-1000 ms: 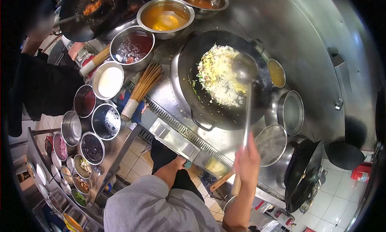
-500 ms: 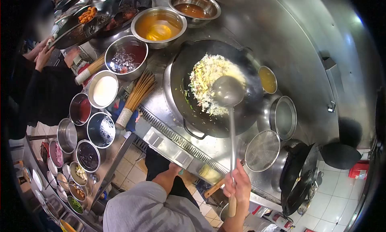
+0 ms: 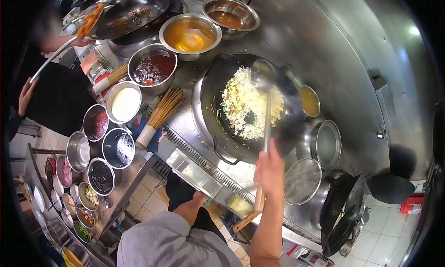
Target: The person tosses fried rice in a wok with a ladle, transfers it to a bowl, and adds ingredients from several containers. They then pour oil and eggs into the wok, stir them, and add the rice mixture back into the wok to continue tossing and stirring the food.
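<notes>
My right hand is wrapped around the handle of a long steel ladle, whose bowl hangs over the far side of the wok. In the black wok lies a heap of fried rice with yellow egg-like pieces and green bits. My left hand is low at the stove's front edge, closed by a small teal patch; its fingers are mostly hidden.
Left of the wok stand steel bowls of amber liquid and dark red liquid, plus a bamboo brush. A round strainer lies to the right. Another person works at the far left, with several ingredient pots nearby.
The ladle's bowl has moved up to the far side of the rice, with my right hand going forward. The other person's pan and ladle have separated. My left hand stays about the same.
</notes>
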`<control>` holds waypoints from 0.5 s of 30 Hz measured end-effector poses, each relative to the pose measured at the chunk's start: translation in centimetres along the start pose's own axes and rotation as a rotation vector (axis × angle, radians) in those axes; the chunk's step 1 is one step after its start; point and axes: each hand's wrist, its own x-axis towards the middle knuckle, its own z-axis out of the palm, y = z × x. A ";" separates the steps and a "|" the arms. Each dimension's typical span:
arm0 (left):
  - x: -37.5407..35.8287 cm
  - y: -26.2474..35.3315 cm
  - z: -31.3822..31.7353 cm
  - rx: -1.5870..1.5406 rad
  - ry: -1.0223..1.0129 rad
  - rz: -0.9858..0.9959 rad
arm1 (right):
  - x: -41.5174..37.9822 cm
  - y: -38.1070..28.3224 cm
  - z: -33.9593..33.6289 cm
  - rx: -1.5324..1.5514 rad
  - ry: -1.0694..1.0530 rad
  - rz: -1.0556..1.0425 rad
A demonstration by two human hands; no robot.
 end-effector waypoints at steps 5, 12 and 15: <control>-0.6 -0.6 0.2 -0.003 0.003 0.001 | 1.1 0.2 -1.5 0.233 -0.066 0.104; -0.1 -0.7 0.3 -0.004 0.015 0.012 | -1.0 2.4 -4.3 0.293 0.063 0.092; 0.1 -0.8 0.3 0.012 0.019 0.027 | -1.6 1.7 -5.1 0.212 0.076 0.045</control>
